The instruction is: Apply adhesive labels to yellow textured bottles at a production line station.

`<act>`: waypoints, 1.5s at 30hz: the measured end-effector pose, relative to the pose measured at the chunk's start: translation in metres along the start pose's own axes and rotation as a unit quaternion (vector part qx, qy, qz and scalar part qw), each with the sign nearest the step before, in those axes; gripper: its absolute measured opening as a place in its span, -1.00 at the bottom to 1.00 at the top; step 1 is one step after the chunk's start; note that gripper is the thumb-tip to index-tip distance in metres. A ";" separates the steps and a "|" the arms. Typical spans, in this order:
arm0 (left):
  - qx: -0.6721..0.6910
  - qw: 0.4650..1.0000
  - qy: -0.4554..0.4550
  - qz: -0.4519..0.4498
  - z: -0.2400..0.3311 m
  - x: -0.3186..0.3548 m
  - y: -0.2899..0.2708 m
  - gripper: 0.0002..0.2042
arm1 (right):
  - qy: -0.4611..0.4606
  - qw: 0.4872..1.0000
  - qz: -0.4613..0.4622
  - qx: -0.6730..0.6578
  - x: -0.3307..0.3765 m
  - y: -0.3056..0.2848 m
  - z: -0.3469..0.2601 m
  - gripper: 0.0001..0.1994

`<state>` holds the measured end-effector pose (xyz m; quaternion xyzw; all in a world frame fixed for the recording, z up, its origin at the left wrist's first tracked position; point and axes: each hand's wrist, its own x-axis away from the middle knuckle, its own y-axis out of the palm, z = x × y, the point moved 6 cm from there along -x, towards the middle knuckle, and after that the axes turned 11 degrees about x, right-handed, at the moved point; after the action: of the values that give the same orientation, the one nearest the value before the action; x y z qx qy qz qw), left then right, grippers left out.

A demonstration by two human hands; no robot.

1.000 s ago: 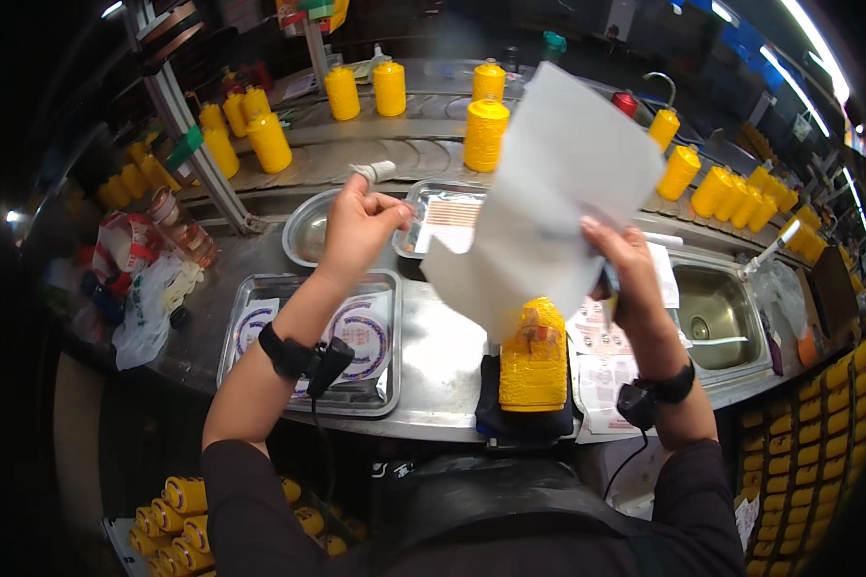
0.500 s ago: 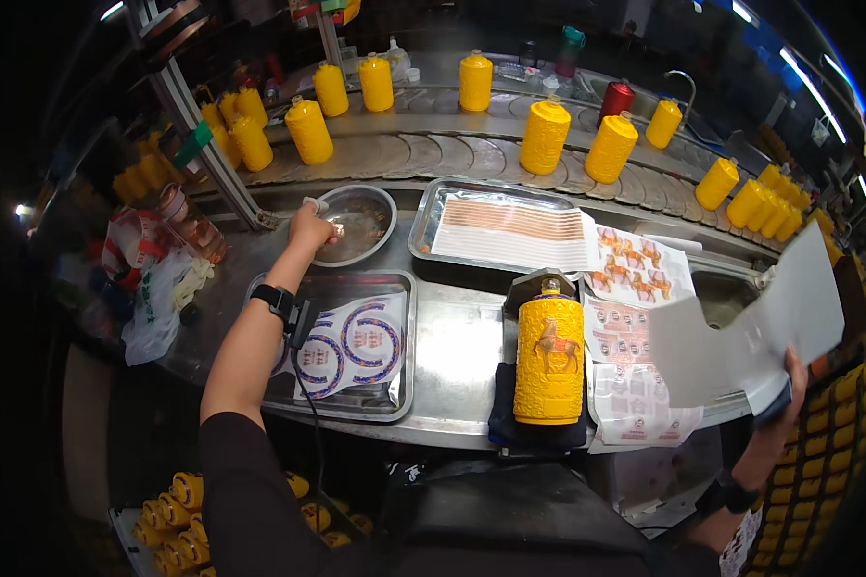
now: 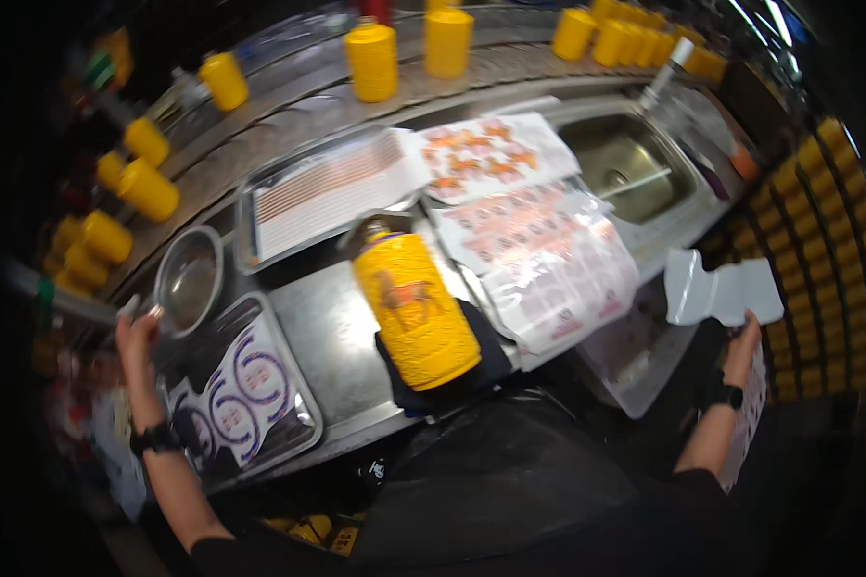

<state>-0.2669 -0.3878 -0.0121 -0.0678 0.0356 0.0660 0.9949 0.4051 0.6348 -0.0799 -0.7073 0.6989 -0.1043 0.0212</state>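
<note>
My right hand grips a bent white sheet by its lower edge, out past the counter's right front. My left hand is beside the rim of a round metal bowl. Blur hides its fingers and anything in them; a whitish patch shows at the fingertips. Between my hands, a yellow bottle with a horse picture on its textured front leans back on a dark cloth and a support. A metal tray of blue-ringed decal sheets lies near my left forearm.
Behind the bottle, another tray holds a striped sheet. Horse decals and pink printed sheets lie right, near a sink. Yellow bottles line the conveyor; a rack of yellow items stands right. A plastic bin sits below the counter.
The view has swung right and tilted. My left hand has come away from over the bowl to its outer side. My right hand has carried the white sheet off the counter, away from the printed sheets.
</note>
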 end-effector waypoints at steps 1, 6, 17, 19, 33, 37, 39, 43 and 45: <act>0.032 0.999 -0.019 0.027 -0.011 -0.004 -0.020 -0.37 | 0.031 0.998 0.046 -0.029 -0.025 -0.008 0.021 -0.85; -0.006 0.999 -0.025 -0.040 0.028 0.034 -0.009 -0.58 | 0.121 0.978 0.170 -0.015 0.046 0.022 0.044 -0.88; 0.051 0.996 -0.048 -0.059 0.075 0.114 0.068 -0.73 | 0.096 0.972 0.215 0.020 -0.009 0.002 0.153 -0.77; 0.042 0.996 -0.052 -0.061 0.085 0.129 0.074 -0.74 | 0.130 0.972 0.191 0.033 -0.004 0.009 0.171 -0.71; 0.089 0.995 -0.025 -0.035 0.102 0.175 0.152 -0.65 | -0.269 0.934 -0.227 0.065 0.089 0.251 -0.091 -0.69; 0.058 0.996 -0.026 0.060 0.070 0.165 0.072 -0.58 | -0.253 0.907 -0.335 0.022 0.181 0.306 -0.112 -0.67; 0.039 0.995 -0.063 0.067 0.058 0.163 0.054 -0.55 | -0.293 0.880 -0.368 0.062 0.197 0.321 -0.109 -0.65; -0.022 0.991 -0.093 0.089 0.026 0.154 0.039 -0.48 | -0.287 0.879 -0.376 0.061 0.236 0.337 -0.112 -0.66; -0.085 0.987 -0.100 0.090 0.003 0.143 0.031 -0.46 | -0.287 0.876 -0.382 0.065 0.247 0.335 -0.111 -0.66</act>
<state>-0.1295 -0.3385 -0.0247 -0.1418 -0.0638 0.1645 0.9740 0.0557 0.3953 -0.0012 -0.9151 0.3298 0.0578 0.2249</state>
